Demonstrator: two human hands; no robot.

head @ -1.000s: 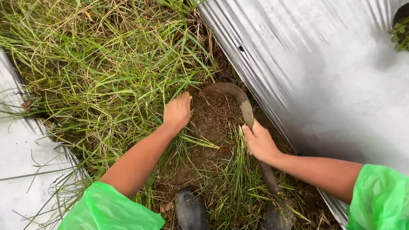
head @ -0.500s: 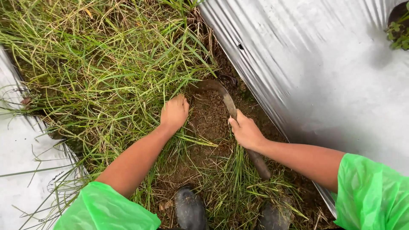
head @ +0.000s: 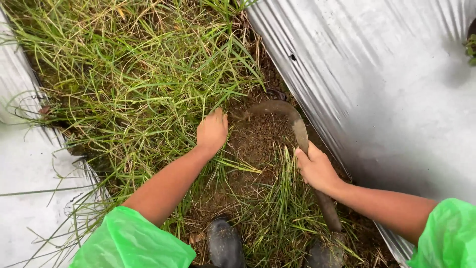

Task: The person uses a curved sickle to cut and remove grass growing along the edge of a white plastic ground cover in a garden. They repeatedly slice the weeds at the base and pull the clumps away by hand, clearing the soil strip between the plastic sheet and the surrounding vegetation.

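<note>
Head view: the left hand is closing on a tuft of grass at the edge of the bare soil, fingers curled narrow around the blades. The right hand is gripping a sickle by its handle, at four o'clock from the soil patch; the curved blade is arching over the soil toward eleven o'clock. Silver sheeting is lying at two o'clock. Two boots are standing at six o'clock.
</note>
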